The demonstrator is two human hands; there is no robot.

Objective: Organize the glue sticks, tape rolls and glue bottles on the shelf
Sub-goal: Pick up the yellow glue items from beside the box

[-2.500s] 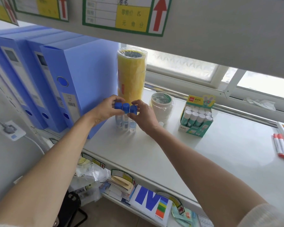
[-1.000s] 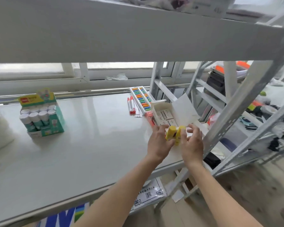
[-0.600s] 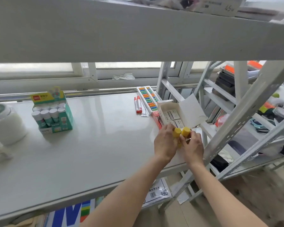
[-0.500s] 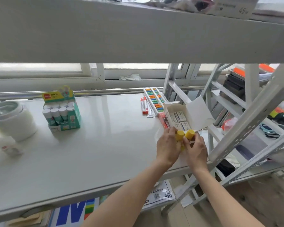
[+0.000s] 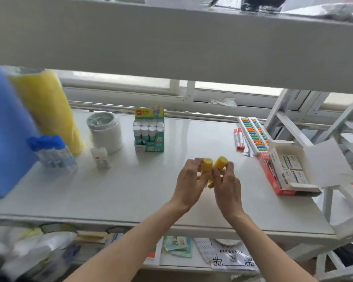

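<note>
Left end: a stack of tape rolls (image 5: 47, 110) stood behind capped glue bottles (image 5: 52, 153).
Middle back: a glue-stick display box (image 5: 149, 135) stood right of a tape tub (image 5: 105, 132).
Right end: markers (image 5: 238, 138) lay left of abacuses (image 5: 253, 132); an open carton (image 5: 287, 169) sat before them.

- blue file box (image 5: 6, 131), far left, blurred
- two red markers (image 5: 239, 138) just beside abacus strips (image 5: 253, 132)
- open white carton (image 5: 289, 168) of small boxes, right end, red box (image 5: 270, 176) alongside

yellow glue sticks (image 5: 214, 164), white shelf (image 5: 151, 180)
</note>
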